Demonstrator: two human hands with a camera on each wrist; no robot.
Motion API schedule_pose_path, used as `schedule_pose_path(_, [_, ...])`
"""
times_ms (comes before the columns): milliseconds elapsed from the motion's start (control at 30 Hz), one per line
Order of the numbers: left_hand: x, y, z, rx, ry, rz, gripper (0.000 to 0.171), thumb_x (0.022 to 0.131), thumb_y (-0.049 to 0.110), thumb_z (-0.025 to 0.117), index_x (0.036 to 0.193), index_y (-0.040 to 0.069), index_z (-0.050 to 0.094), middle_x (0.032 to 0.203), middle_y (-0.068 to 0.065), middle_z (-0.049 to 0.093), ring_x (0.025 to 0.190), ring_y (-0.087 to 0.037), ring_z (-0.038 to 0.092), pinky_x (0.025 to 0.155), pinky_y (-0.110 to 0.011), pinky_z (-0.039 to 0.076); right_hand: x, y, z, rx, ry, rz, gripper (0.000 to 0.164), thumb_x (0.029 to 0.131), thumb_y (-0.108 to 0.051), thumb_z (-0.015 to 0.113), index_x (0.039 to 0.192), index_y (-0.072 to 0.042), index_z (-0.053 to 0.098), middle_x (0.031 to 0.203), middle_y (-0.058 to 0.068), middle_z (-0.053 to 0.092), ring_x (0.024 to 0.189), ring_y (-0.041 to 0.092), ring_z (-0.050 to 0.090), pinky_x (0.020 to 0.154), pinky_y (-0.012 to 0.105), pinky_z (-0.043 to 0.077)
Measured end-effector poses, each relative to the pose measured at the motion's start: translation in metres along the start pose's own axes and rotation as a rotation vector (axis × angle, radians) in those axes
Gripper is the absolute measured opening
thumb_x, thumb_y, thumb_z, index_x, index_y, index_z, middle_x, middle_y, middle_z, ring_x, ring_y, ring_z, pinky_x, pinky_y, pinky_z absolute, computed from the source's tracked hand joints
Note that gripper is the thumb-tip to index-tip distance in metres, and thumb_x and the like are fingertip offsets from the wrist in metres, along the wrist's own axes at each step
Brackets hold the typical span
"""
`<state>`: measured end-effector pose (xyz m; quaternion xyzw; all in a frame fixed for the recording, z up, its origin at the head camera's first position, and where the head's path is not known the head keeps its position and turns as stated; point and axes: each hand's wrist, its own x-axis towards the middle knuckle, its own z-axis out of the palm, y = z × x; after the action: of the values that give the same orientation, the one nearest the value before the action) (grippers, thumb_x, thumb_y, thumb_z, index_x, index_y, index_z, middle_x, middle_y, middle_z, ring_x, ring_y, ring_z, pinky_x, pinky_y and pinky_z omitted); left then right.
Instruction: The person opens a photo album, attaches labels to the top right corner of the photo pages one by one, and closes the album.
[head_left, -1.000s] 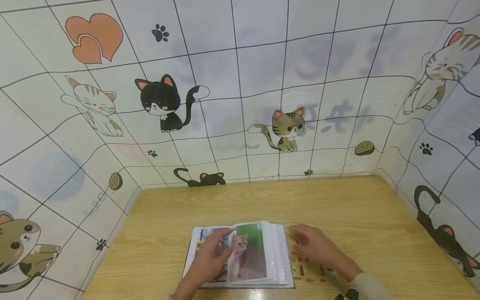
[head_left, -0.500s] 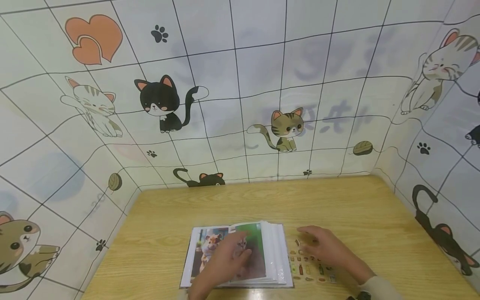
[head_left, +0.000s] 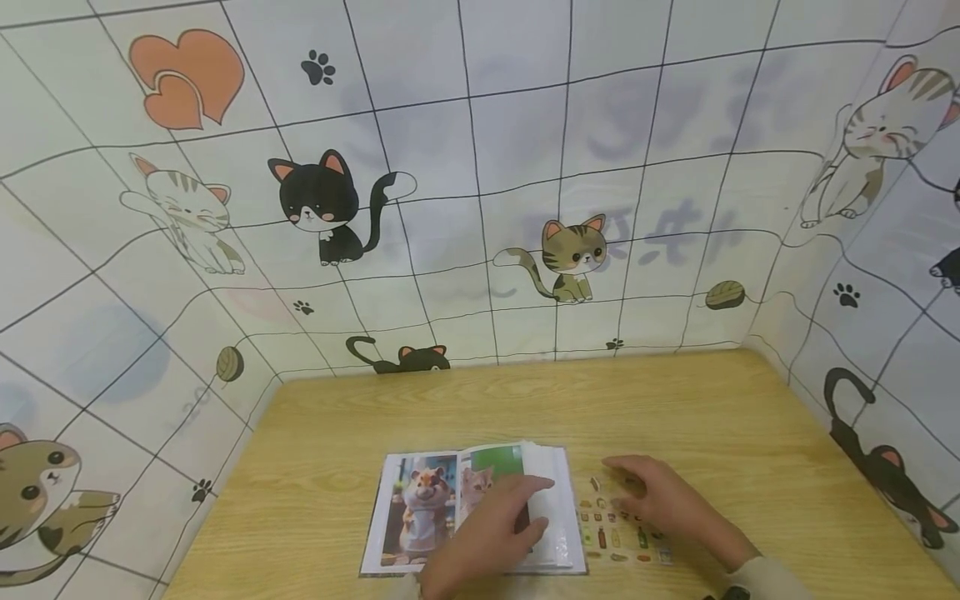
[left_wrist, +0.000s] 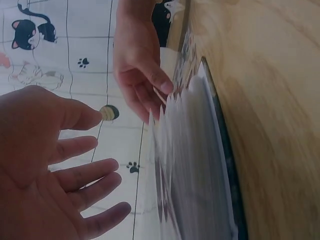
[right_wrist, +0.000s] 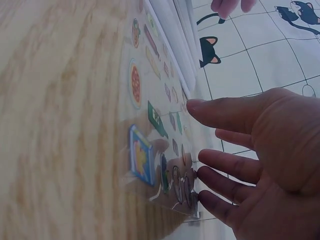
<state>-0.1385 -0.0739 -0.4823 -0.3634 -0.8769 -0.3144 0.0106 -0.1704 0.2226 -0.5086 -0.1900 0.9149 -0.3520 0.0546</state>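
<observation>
A photo album (head_left: 372,542) lies spread on the wooden table. Its left page carries a picture of a hamster in an apron (head_left: 426,510), and the right page a cat photo (head_left: 476,485) that my left hand partly covers. My left hand (head_left: 489,531) is over the right page, fingers apart and pointing to the page edges; the left wrist view shows them holding nothing. To the album's right, a clear sheet of small food stickers (right_wrist: 134,82) lies flat. My right hand (head_left: 666,502) hovers at its right side, thumb and fingers spread, palm holding nothing.
The wooden table (head_left: 322,425) extends behind and to both sides of the album. White walls with cat drawings (head_left: 318,208) and a grid pattern enclose it at the back, left and right.
My left hand has moved right, from between the two pages to over the right page, uncovering the hamster picture. My right hand has shifted slightly right over the stickers.
</observation>
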Motion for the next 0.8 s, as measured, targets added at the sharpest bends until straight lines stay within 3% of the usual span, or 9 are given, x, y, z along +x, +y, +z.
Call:
schedule_pose_path(133, [0.008, 0.008, 0.009, 0.055, -0.017, 0.087, 0.040, 0.098, 0.020, 0.058, 0.137, 0.011, 0.053, 0.129, -0.002, 0.062, 0.116, -0.014, 0.057, 0.100, -0.028, 0.046, -0.001, 0.003, 0.000, 0.021, -0.008, 0.031, 0.057, 0.081, -0.016, 0.080, 0.132, -0.005, 0.060, 0.135, 0.015, 0.060, 0.128, 0.041, 0.052, 0.104, 0.058, 0.041])
schedule_pose_path(267, [0.013, 0.014, 0.019, 0.171, -0.044, 0.164, 0.040, 0.097, 0.021, 0.060, 0.136, 0.011, 0.054, 0.130, -0.001, 0.063, 0.121, -0.013, 0.058, 0.102, -0.025, 0.046, -0.001, 0.004, 0.001, 0.042, -0.019, 0.050, 0.059, 0.079, -0.017, 0.082, 0.133, -0.005, 0.060, 0.136, 0.015, 0.059, 0.129, 0.042, 0.050, 0.105, 0.060, 0.039])
schedule_pose_path(433, [0.018, 0.020, 0.032, 0.338, -0.145, 0.219, 0.042, 0.097, 0.027, 0.061, 0.137, 0.016, 0.055, 0.129, 0.003, 0.062, 0.120, -0.009, 0.058, 0.101, -0.020, 0.045, -0.002, 0.003, 0.001, 0.045, -0.021, 0.066, 0.059, 0.079, -0.015, 0.082, 0.133, -0.003, 0.060, 0.136, 0.016, 0.059, 0.130, 0.043, 0.049, 0.106, 0.060, 0.039])
schedule_pose_path(667, [0.023, 0.024, 0.045, 0.394, -0.293, 0.249, 0.044, 0.095, 0.029, 0.063, 0.137, 0.020, 0.054, 0.134, 0.006, 0.058, 0.125, -0.004, 0.052, 0.101, -0.024, 0.045, -0.002, 0.005, 0.003, 0.012, 0.007, 0.074, 0.057, 0.079, -0.012, 0.081, 0.131, -0.003, 0.061, 0.134, 0.017, 0.060, 0.128, 0.042, 0.052, 0.105, 0.058, 0.041])
schedule_pose_path(800, [0.024, 0.026, 0.048, 0.379, -0.388, 0.219, 0.046, 0.098, 0.032, 0.059, 0.143, 0.022, 0.049, 0.143, 0.007, 0.052, 0.135, -0.006, 0.045, 0.108, -0.033, 0.042, -0.003, 0.005, 0.004, 0.010, 0.016, 0.078, 0.055, 0.079, -0.012, 0.081, 0.130, -0.004, 0.062, 0.134, 0.017, 0.061, 0.127, 0.041, 0.052, 0.105, 0.058, 0.041])
